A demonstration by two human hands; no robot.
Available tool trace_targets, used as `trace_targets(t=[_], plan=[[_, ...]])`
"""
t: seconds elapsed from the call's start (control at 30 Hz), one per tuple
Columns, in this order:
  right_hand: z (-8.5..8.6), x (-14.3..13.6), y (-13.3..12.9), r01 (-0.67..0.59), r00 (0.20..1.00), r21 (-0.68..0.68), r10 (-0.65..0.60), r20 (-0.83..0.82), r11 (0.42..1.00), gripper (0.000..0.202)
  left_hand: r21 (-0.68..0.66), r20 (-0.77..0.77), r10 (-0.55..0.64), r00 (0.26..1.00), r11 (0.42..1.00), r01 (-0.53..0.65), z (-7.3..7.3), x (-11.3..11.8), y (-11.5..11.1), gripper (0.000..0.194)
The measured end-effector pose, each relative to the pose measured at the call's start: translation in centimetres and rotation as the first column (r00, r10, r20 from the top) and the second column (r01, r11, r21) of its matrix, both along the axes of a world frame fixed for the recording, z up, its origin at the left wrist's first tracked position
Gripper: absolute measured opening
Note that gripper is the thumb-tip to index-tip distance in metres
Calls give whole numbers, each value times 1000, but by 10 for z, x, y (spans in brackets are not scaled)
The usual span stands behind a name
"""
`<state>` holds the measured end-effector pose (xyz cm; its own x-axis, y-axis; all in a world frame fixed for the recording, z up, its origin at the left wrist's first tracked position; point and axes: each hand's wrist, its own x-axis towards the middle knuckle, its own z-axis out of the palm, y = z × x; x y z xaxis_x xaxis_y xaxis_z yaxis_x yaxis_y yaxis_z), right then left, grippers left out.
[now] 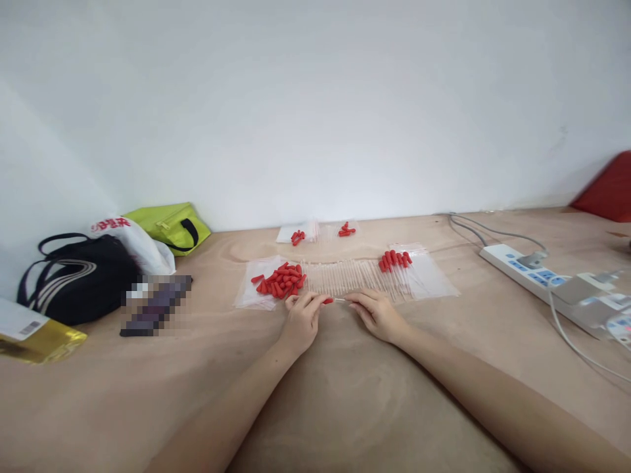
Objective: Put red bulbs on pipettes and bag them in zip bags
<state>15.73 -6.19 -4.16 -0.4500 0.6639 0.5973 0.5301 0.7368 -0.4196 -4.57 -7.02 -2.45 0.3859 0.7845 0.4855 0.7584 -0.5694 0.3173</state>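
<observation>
My left hand (pixel 302 320) pinches a small red teardrop-shaped cap (pixel 328 301). Facing it, my right hand (pixel 378 316) has its fingertips closed on a thin pale stick (pixel 340 300), which points at the cap. Whether the stick's end is inside the cap is too small to tell. Just beyond both hands lies a row of thin pale sticks (pixel 345 276) side by side. A pile of loose red caps (pixel 283 281) rests on clear plastic bags (pixel 245 289) to the left. At the row's right end, several sticks carry red caps (pixel 395 259), partly over another clear bag (pixel 434 282).
Two small bags with red caps (pixel 298 237) (pixel 346 230) lie near the wall. On the left are a black bag (pixel 98 282), a white plastic bag (pixel 148 249), a lime-green bag (pixel 172 226) and a yellow-liquid bottle (pixel 49 345). A power strip (pixel 517 269) with cables is right.
</observation>
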Motion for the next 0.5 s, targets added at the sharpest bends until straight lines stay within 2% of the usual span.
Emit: trace_targets(t=[0.3,0.5], plan=[[0,1,1,-21,999,40,19,41,999,24,-34,77,-65,995,997,68,5,4,-4,21],[2,2,2,-80,997,2,80,10,997,23,-4,52,-103,993,995,104,8,5,-5,21]])
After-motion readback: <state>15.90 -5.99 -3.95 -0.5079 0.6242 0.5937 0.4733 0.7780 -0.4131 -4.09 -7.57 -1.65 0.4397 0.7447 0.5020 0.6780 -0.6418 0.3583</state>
